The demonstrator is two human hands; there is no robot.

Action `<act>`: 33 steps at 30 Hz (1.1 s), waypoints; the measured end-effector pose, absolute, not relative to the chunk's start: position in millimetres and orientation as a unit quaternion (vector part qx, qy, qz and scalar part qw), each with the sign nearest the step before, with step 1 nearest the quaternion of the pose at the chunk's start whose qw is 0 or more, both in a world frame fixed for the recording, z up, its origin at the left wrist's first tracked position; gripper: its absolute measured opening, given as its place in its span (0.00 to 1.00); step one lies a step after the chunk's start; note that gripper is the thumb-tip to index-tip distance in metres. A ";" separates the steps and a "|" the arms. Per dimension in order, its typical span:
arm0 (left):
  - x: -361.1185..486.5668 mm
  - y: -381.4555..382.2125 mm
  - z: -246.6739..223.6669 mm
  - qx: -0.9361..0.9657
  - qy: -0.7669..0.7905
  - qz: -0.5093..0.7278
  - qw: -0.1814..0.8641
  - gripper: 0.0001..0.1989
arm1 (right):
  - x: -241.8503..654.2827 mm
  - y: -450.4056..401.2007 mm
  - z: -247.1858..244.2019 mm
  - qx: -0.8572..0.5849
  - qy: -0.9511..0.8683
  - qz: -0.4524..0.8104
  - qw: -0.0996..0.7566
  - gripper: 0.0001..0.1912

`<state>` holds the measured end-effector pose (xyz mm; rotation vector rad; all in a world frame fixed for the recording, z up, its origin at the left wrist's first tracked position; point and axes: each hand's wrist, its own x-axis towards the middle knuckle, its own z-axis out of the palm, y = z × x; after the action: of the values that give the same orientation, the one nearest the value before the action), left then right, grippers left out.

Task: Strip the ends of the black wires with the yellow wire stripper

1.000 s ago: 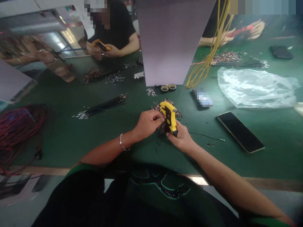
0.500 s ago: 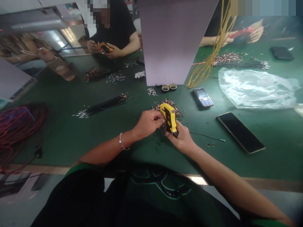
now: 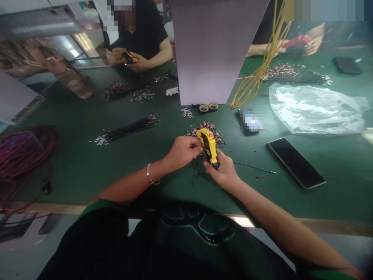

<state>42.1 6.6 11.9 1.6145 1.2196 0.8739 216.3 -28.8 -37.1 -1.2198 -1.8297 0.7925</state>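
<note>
My right hand [image 3: 224, 169] is wrapped round the handles of a yellow and black wire stripper [image 3: 208, 144], its head pointing away from me. Close against the tool's left side, my left hand [image 3: 184, 152] is closed in a pinch. A thin dark wire [image 3: 255, 167] with a metal tip comes out from behind my right hand, in line with that pinch; the stretch between is hidden by my fingers and the tool. Just beyond the stripper lies a pile of short copper-tipped offcuts [image 3: 208, 128], partly covered by it.
On the green table [image 3: 163, 190] lie a bundle of black wires [image 3: 126, 130], red cable coils [image 3: 23, 159], tape rolls [image 3: 203, 109], a keypad phone [image 3: 250, 121], a smartphone [image 3: 296, 163] and a plastic bag [image 3: 314, 109]. A pale upright panel [image 3: 210, 54] stands ahead; co-workers' hands hold tools beyond it.
The wire stripper has turned slightly in my right hand, and a pink-red spot now shows on its head. My left hand stays in place. A co-worker's yellow tool has tilted.
</note>
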 end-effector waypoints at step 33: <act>27.9 50.3 -15.8 0.694 0.546 0.311 0.351 0.10 | 223.6 -3.0 -44.6 -0.454 -0.558 0.472 0.510 0.13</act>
<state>27.9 50.3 -15.8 1.7961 1.4148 0.8051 223.6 -3.0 -44.6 -1.0931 -1.3424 1.1354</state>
